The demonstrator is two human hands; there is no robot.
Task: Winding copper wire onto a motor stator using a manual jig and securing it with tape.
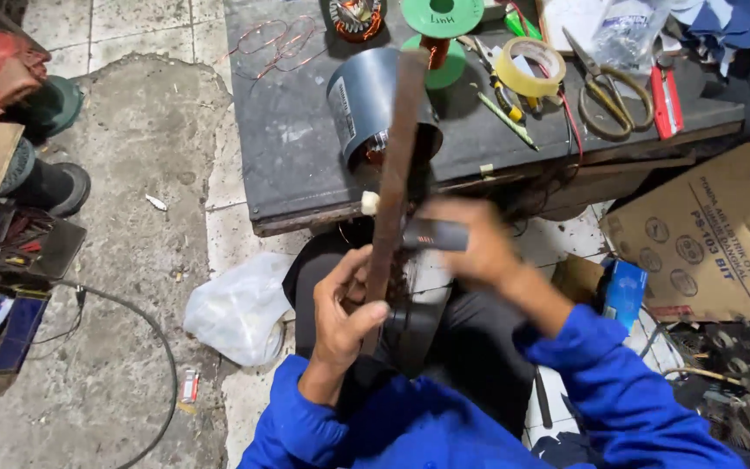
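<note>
I am gripping a rusty flat bar [395, 165] upright in my left hand [346, 314], fingers wrapped around its lower end. My right hand [472, 245], blurred, is closing on a dark handle [434, 235] against the bar. The gray motor housing [366, 97] is sitting untouched near the tabletop's [297, 156] front edge.

Counts. Hands: 2, left [345, 317] at 6 o'clock, right [470, 239] beside it. Rusty bar [395, 165]: 1. Desk [305, 148]: 1. Motor housing [371, 100]: 1. Green spools [442, 15]: 2, at 12 o'clock. Tape roll [529, 68]: 1. Scissors [605, 87]: 1. Cardboard box [713, 239]: 1, at 3 o'clock. Plastic bag [240, 308]: 1, on the floor.
</note>
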